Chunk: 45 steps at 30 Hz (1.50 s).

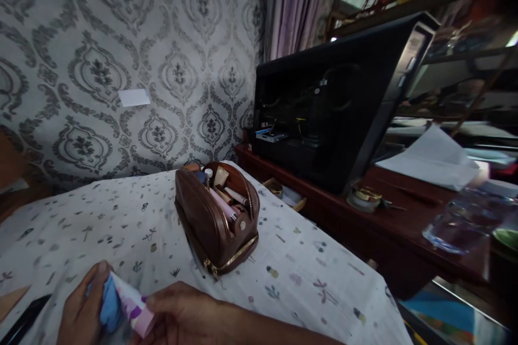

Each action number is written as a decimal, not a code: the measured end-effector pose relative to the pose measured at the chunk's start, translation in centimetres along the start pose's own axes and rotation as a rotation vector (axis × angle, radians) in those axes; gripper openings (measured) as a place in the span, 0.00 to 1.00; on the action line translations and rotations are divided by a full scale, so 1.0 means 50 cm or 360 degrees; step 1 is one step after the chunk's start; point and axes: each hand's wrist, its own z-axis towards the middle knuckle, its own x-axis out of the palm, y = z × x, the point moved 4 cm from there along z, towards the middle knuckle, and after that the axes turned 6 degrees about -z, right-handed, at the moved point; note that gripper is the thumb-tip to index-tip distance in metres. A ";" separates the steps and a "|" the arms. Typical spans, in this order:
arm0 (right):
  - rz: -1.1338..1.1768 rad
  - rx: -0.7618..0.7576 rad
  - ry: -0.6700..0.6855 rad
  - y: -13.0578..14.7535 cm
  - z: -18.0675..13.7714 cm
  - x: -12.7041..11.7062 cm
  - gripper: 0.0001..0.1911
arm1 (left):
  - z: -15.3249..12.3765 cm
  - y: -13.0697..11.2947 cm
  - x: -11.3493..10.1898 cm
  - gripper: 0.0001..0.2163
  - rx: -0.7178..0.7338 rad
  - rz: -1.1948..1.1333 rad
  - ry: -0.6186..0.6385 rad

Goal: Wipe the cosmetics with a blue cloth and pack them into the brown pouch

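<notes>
At the bottom edge my left hand (pixel 83 312) holds a blue cloth (pixel 108 304) against a white and purple tube (pixel 133 304). My right hand (pixel 184 315) grips the tube's lower end with thumb and fingers. Farther back on the patterned white tablecloth (pixel 303 275) stands an open brown leather pouch (pixel 216 218) with a gold zip. Several small cosmetic items stick out of its top.
A dark wooden desk (pixel 388 226) at the right carries an open black computer case (pixel 335 102), papers (pixel 435 159), a round gold-rimmed tin (pixel 364 198) and a clear glass dish (pixel 461 223). Patterned wallpaper and a purple curtain stand behind. A dark flat object (pixel 24 321) lies at bottom left.
</notes>
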 end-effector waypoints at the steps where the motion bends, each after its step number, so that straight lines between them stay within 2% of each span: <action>1: -0.0022 -0.0009 0.0007 0.002 -0.006 -0.003 0.23 | 0.002 0.004 0.003 0.14 0.0029 0.0025 0.0046; 5: 0.0029 -0.0247 -0.0095 0.035 -0.072 -0.015 0.22 | 0.005 0.003 0.011 0.15 0.0169 0.0043 0.0069; 9: 0.0081 -0.0518 -0.0469 0.072 -0.138 -0.027 0.25 | -0.001 -0.005 0.022 0.20 0.0137 0.0026 0.0031; 13: -0.0109 -0.0639 -0.0813 0.086 -0.155 -0.039 0.31 | -0.014 -0.007 0.039 0.30 0.0061 -0.0232 0.0144; 15: -0.0194 -0.0667 -0.0885 0.086 -0.154 -0.041 0.29 | -0.018 -0.003 0.049 0.32 0.0031 -0.0351 0.0265; 18: -0.0266 -0.0701 -0.0893 0.088 -0.155 -0.035 0.26 | -0.021 0.007 0.058 0.34 0.0042 -0.0450 0.0418; 21: -0.0322 -0.0717 -0.0883 0.092 -0.160 -0.029 0.25 | -0.025 0.015 0.062 0.33 0.0173 -0.0426 0.0478; 27: -0.0367 -0.0714 -0.0987 0.089 -0.160 -0.040 0.24 | -0.028 0.020 0.050 0.21 0.0403 -0.0072 0.0241; 33: -0.0234 -0.0748 -0.1034 0.075 -0.158 -0.047 0.23 | -0.030 -0.005 0.033 0.10 0.0781 0.0209 0.0162; 36: -0.0155 -0.0798 -0.1074 0.071 -0.155 -0.052 0.21 | -0.028 -0.007 0.032 0.10 0.0869 0.0428 0.0175; 41: -0.0237 -0.0830 -0.1047 0.071 -0.146 -0.055 0.18 | -0.039 -0.025 0.026 0.13 0.0855 0.0774 0.0157; 43: -0.0317 -0.0868 -0.1082 0.073 -0.151 -0.052 0.18 | -0.056 -0.045 0.026 0.14 0.0972 0.0807 0.0186; 45: -0.0535 -0.0949 -0.1124 0.077 -0.158 -0.043 0.17 | -0.076 -0.061 0.033 0.16 0.1143 0.0837 0.0302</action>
